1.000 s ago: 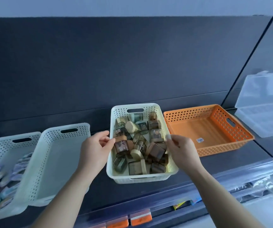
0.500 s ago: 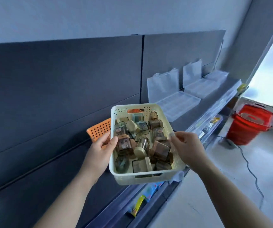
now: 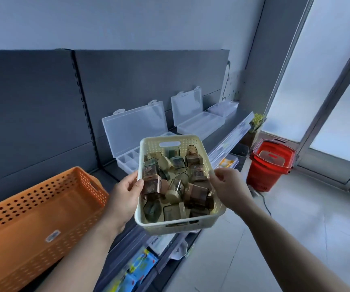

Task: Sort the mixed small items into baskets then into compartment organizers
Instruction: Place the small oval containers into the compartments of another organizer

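at centre view, in front of the shelf [image 3: 234, 116], a cream basket [image 3: 153, 144] is held in the air, resting on no surface. left hand [image 3: 125, 192] grips its left rim: thumb hooked over the rim to the inside, fingers on the outer wall. right hand [image 3: 228, 184] pinches the right rim with curled fingers. the basket sits roughly level and is filled with a heap of small boxes [image 3: 178, 182], brown, green and cream, some clear-walled, lying at mixed angles.

an orange basket [image 3: 54, 186] stands on the shelf at lower left, just beside the left forearm.

behind the cream basket, a clear organizer [image 3: 136, 123] sits on the shelf with lid raised; its tray is partly hidden by the basket's far end. a second organizer [image 3: 187, 104], lid raised, stands further right, and a third [image 3: 222, 107] beyond it; whether that one's lid is raised cannot be told.

a red basket [image 3: 271, 163] stands on the floor at right, well apart from the shelf items.
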A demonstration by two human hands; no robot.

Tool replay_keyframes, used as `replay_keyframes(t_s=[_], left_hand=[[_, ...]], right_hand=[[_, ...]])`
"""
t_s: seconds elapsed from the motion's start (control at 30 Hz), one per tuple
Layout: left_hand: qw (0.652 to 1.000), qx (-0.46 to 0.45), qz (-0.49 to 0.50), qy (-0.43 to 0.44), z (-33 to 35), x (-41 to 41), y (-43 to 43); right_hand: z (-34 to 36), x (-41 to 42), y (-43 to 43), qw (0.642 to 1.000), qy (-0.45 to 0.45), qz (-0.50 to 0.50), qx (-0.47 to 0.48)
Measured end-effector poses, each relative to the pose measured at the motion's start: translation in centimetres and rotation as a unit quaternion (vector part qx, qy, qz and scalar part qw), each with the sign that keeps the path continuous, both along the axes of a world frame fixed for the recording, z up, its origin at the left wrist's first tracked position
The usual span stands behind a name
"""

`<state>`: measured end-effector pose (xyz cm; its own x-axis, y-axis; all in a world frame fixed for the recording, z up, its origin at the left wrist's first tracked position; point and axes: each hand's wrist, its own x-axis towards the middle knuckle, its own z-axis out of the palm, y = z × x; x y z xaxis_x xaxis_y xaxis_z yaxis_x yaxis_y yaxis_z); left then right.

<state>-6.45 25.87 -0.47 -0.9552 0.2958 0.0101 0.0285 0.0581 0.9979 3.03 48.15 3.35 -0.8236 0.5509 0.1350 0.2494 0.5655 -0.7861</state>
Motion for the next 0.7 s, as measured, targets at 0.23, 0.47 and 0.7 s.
replay_keyframes(t_s=[0.23,0.47,0.7], left_hand=[[0.999,-0.017,0.045,-0.013,-0.5,-6.1,8.4],[0.993,-0.084,0.080,0.013,-1.0,-15.4,12.4],[0.981,-0.181,0.067,0.010,-1.4,-24.1,13.3]], right_hand=[[-0.6,-6.1,8.2,0.999,-0.045,0.022,-0.001],[-1.7,-16.2,13.8,0.991,-0.087,0.070,-0.078],[-1.8,-26.9,17.3,0.982,-0.124,0.105,-0.099]])
